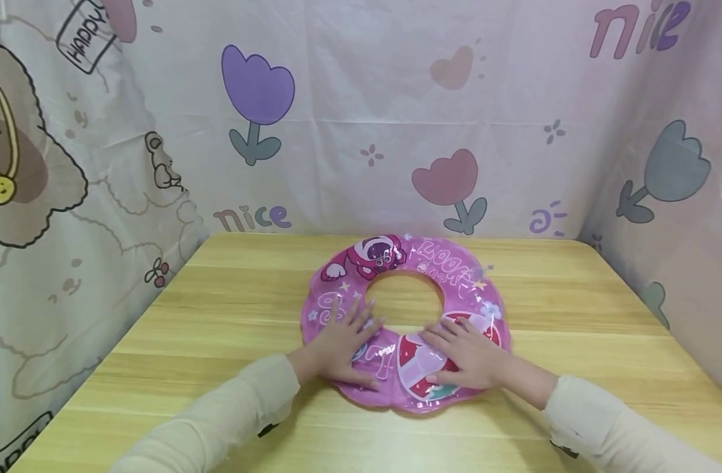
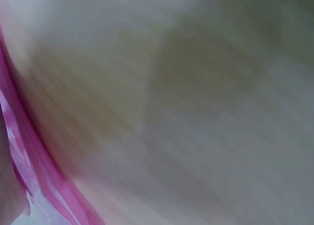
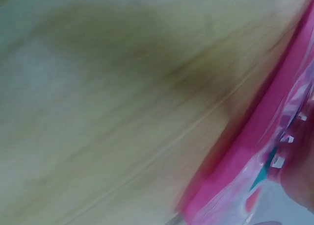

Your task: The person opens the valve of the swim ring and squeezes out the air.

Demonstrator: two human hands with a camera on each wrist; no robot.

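Observation:
A pink inflatable swim ring (image 1: 408,394) lies flat on the wooden table, printed with a bear figure, white lettering and a strawberry pattern. My left hand (image 1: 345,341) rests on its near left part with the fingers spread. On the near right part, over the strawberry print, lies my right hand (image 1: 470,355), its fingers extended. In the left wrist view the ring's pink edge (image 2: 37,141) runs down the left side, with a bit of the hand at the border. The right wrist view has the ring's edge (image 3: 245,146) at the right, beside part of the hand.
The light wooden table (image 1: 230,315) reaches back to a patterned cloth (image 1: 349,85) with tulips and lettering, hanging behind it. More cloth hangs along the left and right sides. Both forearms wear cream sleeves (image 1: 219,414).

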